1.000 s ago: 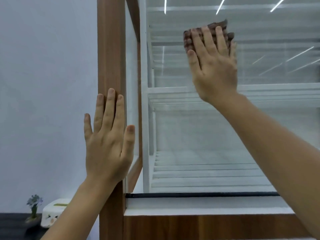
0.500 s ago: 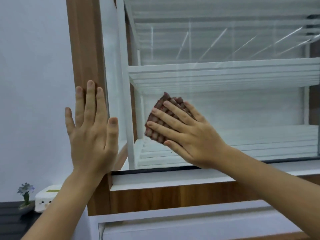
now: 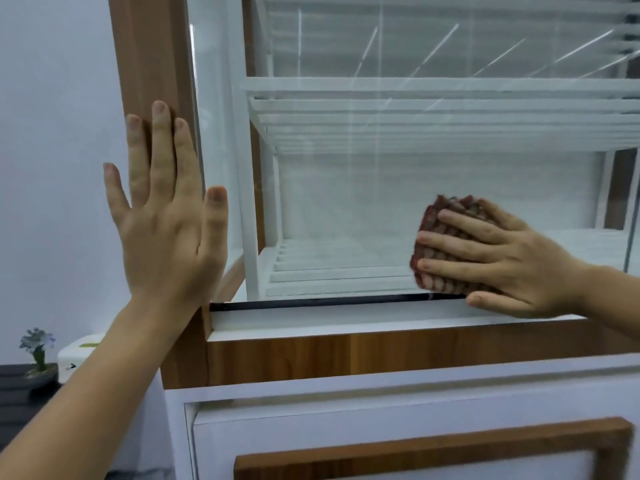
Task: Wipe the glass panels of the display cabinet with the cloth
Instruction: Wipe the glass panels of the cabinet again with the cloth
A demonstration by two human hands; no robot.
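Note:
The display cabinet has a wooden frame (image 3: 149, 64) and a front glass panel (image 3: 398, 174) with white slatted shelves behind it. My right hand (image 3: 505, 258) presses a bumpy dark red-brown cloth (image 3: 436, 230) flat against the lower right part of the glass, fingers straight and spread, just above the black bottom seal (image 3: 311, 303). My left hand (image 3: 166, 216) lies flat with straight fingers on the wooden left post, thumb tip near the glass edge.
Below the glass run a white ledge (image 3: 346, 323), a wood strip and a white lower door with a wooden inset frame (image 3: 433, 452). At the lower left, a small potted plant (image 3: 36, 351) and a white box (image 3: 79, 351) sit on a dark surface.
My right hand slid the cloth from the top of the glass down to the lower left, then right along the bottom. The view tilted down. My left hand stayed on the post.

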